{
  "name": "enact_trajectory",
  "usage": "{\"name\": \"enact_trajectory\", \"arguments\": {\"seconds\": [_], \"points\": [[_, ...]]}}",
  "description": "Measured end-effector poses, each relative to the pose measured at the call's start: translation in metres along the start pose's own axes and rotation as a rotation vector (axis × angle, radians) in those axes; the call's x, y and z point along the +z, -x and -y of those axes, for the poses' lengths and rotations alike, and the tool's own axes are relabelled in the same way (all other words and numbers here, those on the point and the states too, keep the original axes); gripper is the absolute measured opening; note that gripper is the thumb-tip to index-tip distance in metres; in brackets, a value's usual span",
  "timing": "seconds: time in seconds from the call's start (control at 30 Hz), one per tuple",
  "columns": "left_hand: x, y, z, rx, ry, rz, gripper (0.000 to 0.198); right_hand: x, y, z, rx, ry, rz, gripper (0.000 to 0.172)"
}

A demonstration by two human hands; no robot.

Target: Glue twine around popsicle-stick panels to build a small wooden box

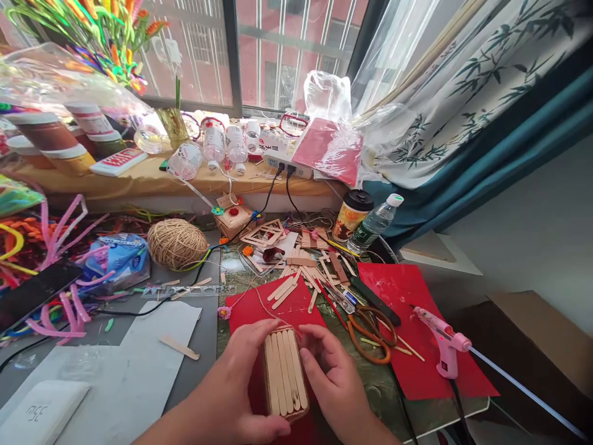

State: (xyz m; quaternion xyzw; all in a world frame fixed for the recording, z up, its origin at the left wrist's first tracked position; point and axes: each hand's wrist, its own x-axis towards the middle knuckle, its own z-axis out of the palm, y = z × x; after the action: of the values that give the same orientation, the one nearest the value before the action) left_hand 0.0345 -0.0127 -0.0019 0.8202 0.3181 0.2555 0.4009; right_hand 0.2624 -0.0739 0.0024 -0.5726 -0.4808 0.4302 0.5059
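Note:
A small box (pixel 286 371) faced with pale craft sticks sits upright between my hands, with twine along its edge. My left hand (pixel 236 377) is closed around its left side, fingers at the top and thumb across the lower end. My right hand (pixel 333 374) has its fingers curled against the box's upper right edge; whether they also pinch the twine is hidden. A thin strand of twine (pixel 264 301) trails from the top of the box up over the red sheet (pixel 245 309) beneath.
Loose craft sticks (pixel 301 262) lie beyond the box. Scissors (pixel 370 334) and a pink glue gun (pixel 442 343) are at right. A ball of twine (pixel 178 244), white paper (pixel 134 352) and a white power bank (pixel 44 411) are at left. A water bottle (pixel 375 222) and cup (pixel 353 216) stand behind.

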Motion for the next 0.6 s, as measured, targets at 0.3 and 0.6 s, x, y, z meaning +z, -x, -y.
{"name": "enact_trajectory", "arguments": {"seconds": [0.3, 0.6], "points": [[0.023, 0.006, -0.001, -0.039, 0.051, -0.123, 0.132, -0.008, 0.010, 0.008, -0.030, 0.099, 0.108, 0.035], [-0.007, -0.015, 0.003, -0.218, 0.408, 0.030, 0.062, -0.001, 0.017, 0.007, 0.004, 0.048, 0.103, 0.036]]}}
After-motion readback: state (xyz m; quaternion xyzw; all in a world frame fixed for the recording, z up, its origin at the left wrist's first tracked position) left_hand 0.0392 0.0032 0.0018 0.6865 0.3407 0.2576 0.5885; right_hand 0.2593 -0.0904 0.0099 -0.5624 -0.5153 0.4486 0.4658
